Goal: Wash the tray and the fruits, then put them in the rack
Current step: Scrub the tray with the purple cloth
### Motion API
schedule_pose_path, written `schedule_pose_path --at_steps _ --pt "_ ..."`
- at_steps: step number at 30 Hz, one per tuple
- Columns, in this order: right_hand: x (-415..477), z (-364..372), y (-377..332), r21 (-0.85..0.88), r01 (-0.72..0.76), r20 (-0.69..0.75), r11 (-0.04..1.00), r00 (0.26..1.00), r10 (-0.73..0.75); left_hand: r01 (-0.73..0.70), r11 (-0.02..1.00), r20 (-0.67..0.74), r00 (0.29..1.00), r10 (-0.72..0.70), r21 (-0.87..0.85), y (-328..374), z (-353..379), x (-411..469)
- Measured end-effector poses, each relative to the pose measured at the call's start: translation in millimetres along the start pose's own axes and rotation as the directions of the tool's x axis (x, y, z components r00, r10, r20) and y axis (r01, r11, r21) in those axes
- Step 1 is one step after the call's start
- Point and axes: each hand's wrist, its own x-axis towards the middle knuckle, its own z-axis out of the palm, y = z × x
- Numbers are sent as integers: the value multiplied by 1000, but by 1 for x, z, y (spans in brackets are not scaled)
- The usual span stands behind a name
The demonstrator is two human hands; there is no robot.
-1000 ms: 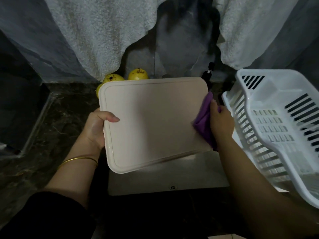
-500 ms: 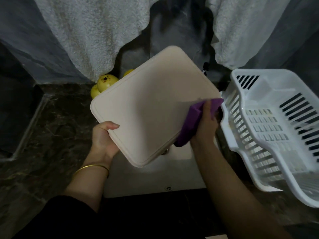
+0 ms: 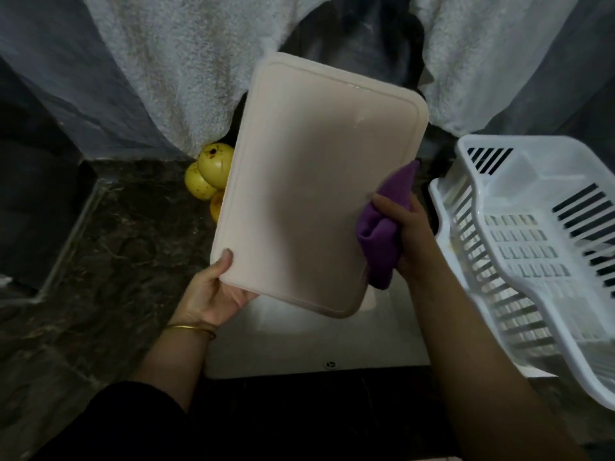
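The pale pink rectangular plastic tray (image 3: pixel 316 181), smooth, with rounded corners and a raised rim line, is held tilted on end above the white sink basin (image 3: pixel 299 344). The left hand (image 3: pixel 213 294) grips the tray's lower left corner, thumb on the face and fingers (image 3: pixel 244 299) curled under the edge. The right hand (image 3: pixel 407 232) is at the tray's right edge, fingers closed around a bunched purple cloth (image 3: pixel 382 234) that presses against that edge.

Left of the tray, partly hidden behind its long edge, three yellow round fruits (image 3: pixel 213 164) with brown spots sit on the dark veined stone desk (image 3: pixel 100 261). That desk surface left of the tray is otherwise open.

Right of the tray, near the right hand but apart from it, stands the white slotted plastic rack (image 3: pixel 532 244), its rim close to the tray's right side, leaving a narrow gap.

Behind the tray's top edge hang two white, coarse-textured towels (image 3: pixel 173 61) against a grey wall.
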Motion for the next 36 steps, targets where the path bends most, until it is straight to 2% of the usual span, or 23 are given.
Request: schedule_pose_path --at_steps 3,5,8,11,13,15,17,19,21,23,28,30,31,32,34,36 --pt "3 -6 -14 -178 30 126 984 992 -8 -127 991 -172 976 131 34 18 -6 1" --pt "5 -7 -20 -343 52 198 938 980 19 -191 978 -247 946 207 89 30 -6 2" --pt "5 -5 -27 -567 124 322 815 943 80 -247 958 -226 934 276 148 47 -5 4" --pt "6 1 -34 -724 165 394 670 896 205 -272 921 -88 948 307 280 59 2 2" --pt "7 5 -37 -805 195 420 560 854 307 -254 887 50 966 254 385 66 1 4" --pt "6 9 -40 -845 192 415 500 825 384 -175 828 175 980 95 532 69 4 1" --pt "6 12 -44 -858 156 399 490 803 442 -49 739 221 966 -137 672 72 14 -3" --pt "6 18 -46 -885 169 394 434 769 504 20 664 219 936 -275 747 71 28 -6" --pt "7 24 -44 -906 209 393 368 735 552 11 655 245 923 -298 755 67 41 -5" --pt "11 27 -41 -905 241 407 351 735 543 -18 649 254 928 -271 760 63 48 -4" --pt "19 22 -22 -872 358 470 334 803 366 10 687 168 967 -191 727 66 43 1" --pt "23 21 -2 -826 447 511 344 851 122 13 724 148 976 -158 689 64 40 1" --pt "23 23 11 -812 506 514 291 856 -55 9 740 135 982 -135 672 63 39 2" --pt "22 26 25 -827 529 485 192 843 -233 7 756 121 986 -114 655 60 38 3" --pt "12 38 51 -881 472 400 5 752 -525 15 792 95 991 -91 610 55 38 3" --pt "-1 56 69 -885 461 395 -62 674 -625 27 826 76 993 -85 563 49 39 5"
